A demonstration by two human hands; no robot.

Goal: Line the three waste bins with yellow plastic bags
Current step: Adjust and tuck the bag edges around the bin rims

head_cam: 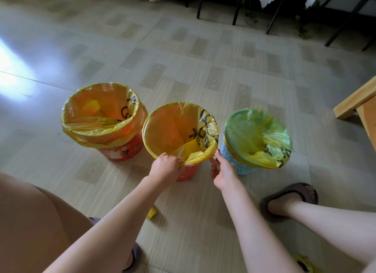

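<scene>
Glossy tiled floor point(183, 59), three round bins, crinkled yellow film liners.

black print on yellow bags point(205, 128) unreadable

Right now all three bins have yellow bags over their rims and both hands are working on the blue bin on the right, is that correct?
Not quite. In the head view, the left hand and the right hand are at the near rim of the middle orange bin, not the blue bin. The rest holds: all three bins, including the left orange bin, have yellow bags over their rims.
</scene>
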